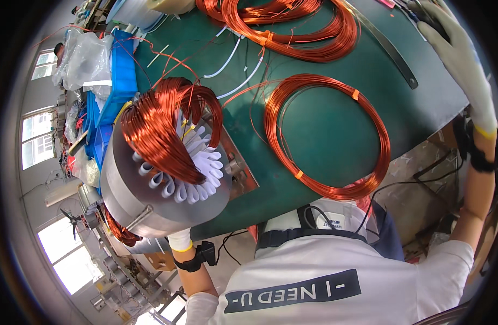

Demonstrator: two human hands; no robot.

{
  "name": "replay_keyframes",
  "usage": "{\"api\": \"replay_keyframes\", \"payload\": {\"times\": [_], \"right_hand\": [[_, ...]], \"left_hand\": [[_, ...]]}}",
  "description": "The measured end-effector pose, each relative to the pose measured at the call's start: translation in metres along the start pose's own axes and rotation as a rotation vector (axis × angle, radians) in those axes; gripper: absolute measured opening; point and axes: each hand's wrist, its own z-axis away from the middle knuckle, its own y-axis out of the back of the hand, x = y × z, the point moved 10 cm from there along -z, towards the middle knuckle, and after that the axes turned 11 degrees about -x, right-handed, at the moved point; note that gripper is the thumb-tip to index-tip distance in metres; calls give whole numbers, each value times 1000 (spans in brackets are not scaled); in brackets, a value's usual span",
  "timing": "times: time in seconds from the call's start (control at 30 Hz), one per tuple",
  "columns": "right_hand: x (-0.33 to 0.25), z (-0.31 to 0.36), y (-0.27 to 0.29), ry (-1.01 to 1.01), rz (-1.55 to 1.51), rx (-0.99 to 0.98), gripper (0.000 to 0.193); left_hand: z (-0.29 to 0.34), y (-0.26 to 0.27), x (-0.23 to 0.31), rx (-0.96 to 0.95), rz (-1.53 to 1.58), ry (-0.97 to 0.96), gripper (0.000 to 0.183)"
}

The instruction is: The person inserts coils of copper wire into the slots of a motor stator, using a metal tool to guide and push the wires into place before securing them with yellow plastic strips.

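Note:
A grey metal motor stator (122, 179) stands at the left of the bench, tilted. White paper slot liners (203, 181) line its bore, and a thick bundle of copper wire (157, 135) bulges out of it. My left hand (179, 239), in a white glove, is low against the stator's near side; its fingers are hidden behind the metal. At the far right corner, my gloved right hand (463, 59) reaches out and closes around a dark-handled tool (434, 23), whose working end I cannot make out.
On the green bench top (222, 211) lies a round copper wire coil (381, 135) tied with orange tape. More wire coils (335, 38) lie at the back, near a flat metal strip (392, 51). Blue bins (124, 67) and a plastic bag (89, 59) line the left.

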Motion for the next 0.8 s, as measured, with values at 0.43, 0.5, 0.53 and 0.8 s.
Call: {"api": "replay_keyframes", "payload": {"times": [0.43, 0.5, 0.53, 0.8], "right_hand": [[-172, -6, -52, 767, -349, -318, 48], [-173, -7, -52, 726, -268, -392, 51], [-177, -5, -48, 762, -196, -380, 50], [-222, 5, -25, 985, -336, -164, 33]], "left_hand": [[-4, 8, 1, -5, 1, -7, 58], [-4, 7, 1, -4, 2, -3, 58], [-4, 7, 1, -4, 4, -2, 58], [-9, 6, 6, -7, 1, -20, 59]]}}
